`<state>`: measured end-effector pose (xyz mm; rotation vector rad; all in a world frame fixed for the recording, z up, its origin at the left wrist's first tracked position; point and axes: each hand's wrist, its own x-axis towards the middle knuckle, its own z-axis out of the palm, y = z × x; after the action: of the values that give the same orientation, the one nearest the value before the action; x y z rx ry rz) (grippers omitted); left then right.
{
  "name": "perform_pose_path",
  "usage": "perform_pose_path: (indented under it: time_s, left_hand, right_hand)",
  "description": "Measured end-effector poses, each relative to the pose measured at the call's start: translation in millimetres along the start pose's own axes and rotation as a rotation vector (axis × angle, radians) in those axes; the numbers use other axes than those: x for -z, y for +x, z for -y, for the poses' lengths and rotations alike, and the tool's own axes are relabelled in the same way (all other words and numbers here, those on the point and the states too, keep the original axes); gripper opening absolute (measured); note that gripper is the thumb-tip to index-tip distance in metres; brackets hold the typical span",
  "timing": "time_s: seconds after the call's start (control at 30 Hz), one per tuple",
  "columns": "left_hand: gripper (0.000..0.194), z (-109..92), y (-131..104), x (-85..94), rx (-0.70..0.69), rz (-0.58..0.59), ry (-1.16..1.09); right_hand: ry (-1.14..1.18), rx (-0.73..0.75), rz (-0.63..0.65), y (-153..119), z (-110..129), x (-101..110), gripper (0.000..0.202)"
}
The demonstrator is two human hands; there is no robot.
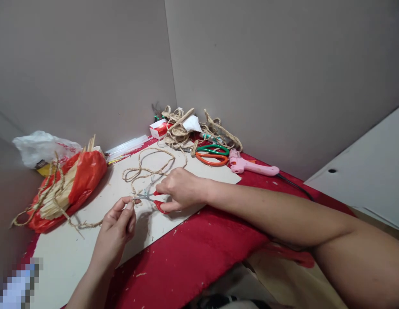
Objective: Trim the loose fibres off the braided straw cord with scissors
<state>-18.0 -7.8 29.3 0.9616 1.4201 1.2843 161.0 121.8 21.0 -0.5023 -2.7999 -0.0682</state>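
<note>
My right hand [178, 189] grips red-handled scissors [159, 205] with fingers in the loops. Their blades point left and meet a braided straw cord [132, 189] beside my left fingertips. My left hand [120, 219] pinches this cord between thumb and fingers. From the pinch, the cord runs up and lies in loose loops on a white board [173, 219]. Another stretch of braid [86, 225] passes from behind my left hand toward a red plastic bag [93, 171] of straw strips. Whether the blades have cut through the cord cannot be seen.
Green- and orange-handled scissors [212, 159] lie beyond my right hand, beside a pink glue gun [254, 166] with a black cable. A heap of braided cord [178, 133], a small red-and-white box [159, 128] and clear sticks [128, 146] line the back near grey walls. Red cloth [173, 262] covers the table.
</note>
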Motion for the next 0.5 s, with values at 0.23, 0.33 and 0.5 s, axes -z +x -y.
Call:
perform_pose_path:
  time_s: [0.23, 0.33, 0.5]
  left_hand:
    - [0.019, -0.2, 0.6, 0.7, -0.002, 0.004, -0.009]
    - [0.019, -0.2, 1.0, -0.3, 0.014, 0.019, -0.032]
    - [0.018, 2.7, 2.7, 0.8, 0.026, 0.028, -0.046]
  right_hand:
    - [-0.093, 0.009, -0.038, -1.0, 0.5, -3.1, 0.045]
    - [-0.106, 0.024, -0.038, -1.8, 0.0, -4.0, 0.044]
    - [-0.037, 0.013, -0.013, -0.8, 0.9, -7.7, 0.040]
